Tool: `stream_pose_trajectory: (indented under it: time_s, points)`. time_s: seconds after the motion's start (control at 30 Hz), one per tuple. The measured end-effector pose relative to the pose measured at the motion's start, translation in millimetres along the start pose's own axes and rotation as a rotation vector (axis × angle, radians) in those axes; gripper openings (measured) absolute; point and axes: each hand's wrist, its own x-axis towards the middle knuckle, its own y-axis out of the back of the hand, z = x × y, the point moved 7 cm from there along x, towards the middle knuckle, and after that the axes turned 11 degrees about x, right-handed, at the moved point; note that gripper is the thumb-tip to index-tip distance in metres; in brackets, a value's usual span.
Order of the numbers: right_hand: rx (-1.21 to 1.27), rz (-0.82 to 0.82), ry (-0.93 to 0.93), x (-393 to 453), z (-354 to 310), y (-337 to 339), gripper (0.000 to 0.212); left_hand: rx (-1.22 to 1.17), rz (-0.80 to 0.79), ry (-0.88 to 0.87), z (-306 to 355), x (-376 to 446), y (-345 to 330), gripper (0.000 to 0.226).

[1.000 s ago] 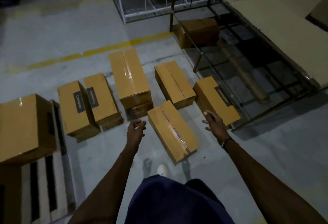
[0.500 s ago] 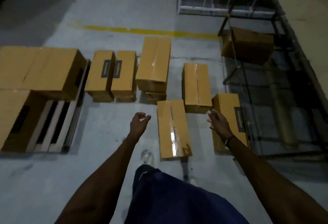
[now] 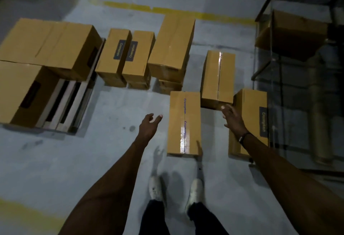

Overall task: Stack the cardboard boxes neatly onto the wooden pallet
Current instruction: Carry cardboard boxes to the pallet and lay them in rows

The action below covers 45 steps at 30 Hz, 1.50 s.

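On the grey concrete floor (image 3: 55,160) ahead of me, a long taped box (image 3: 183,123) lay lengthwise between my two outstretched arms, its near end just beyond my white shoes (image 3: 175,190). My left hand (image 3: 149,126) hung in the air just left of that box, fingers loosely spread and holding nothing. My right hand (image 3: 232,117) reached out on the box's right, fingers relaxed and extended, also holding nothing; it sat over the near corner of a second taped box (image 3: 217,78) and the edge of a labelled box (image 3: 250,121), though I could not tell whether it touched either.

The wooden pallet (image 3: 70,102) lay at the far left, its slats showing beside two large boxes (image 3: 46,48) already on it. Between the pallet and my target stood a pair of labelled boxes (image 3: 124,58) side by side, then a big box (image 3: 172,45) resting on a smaller one.

To my right a glass panel (image 3: 297,104) on a metal frame closed off that side, with a dark box (image 3: 294,32) behind it. A yellow line (image 3: 167,10) crossed the floor beyond the boxes.
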Motion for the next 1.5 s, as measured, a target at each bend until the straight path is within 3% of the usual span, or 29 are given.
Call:
stream_pose_trajectory:
  time_s: [0.23, 0.6, 0.83, 1.0, 1.17, 1.3, 1.5]
  points:
    - [0.046, 0.055, -0.031, 108.3, 127.2, -17.5, 0.066, 0.017, -0.046, 0.049, -87.1, 123.6, -71.4, 0.074]
    - [-0.144, 0.027, 0.036, 307.5, 353.2, -56.4, 0.077, -0.043, 0.002, -0.017, -228.5, 358.4, -238.7, 0.08]
    - [-0.095, -0.037, 0.053, 383.5, 441.9, -83.8, 0.081, -0.192, -0.094, 0.002, -293.1, 431.6, -302.9, 0.087]
    - [-0.066, -0.038, 0.068, 388.6, 457.2, -90.1, 0.066, -0.208, -0.15, -0.11, -307.5, 435.0, -317.2, 0.071]
    - [-0.07, -0.079, 0.09, 394.0, 474.0, -77.9, 0.095, -0.247, -0.16, -0.136, -305.5, 411.0, -309.7, 0.062]
    - [-0.144, -0.085, 0.099, 339.1, 418.7, -89.6, 0.065, -0.265, -0.127, -0.118, -294.8, 366.5, -283.4, 0.057]
    - [-0.152, -0.123, 0.108, 257.6, 312.3, -108.4, 0.06, -0.278, -0.044, -0.138, -231.2, 279.4, -195.5, 0.052]
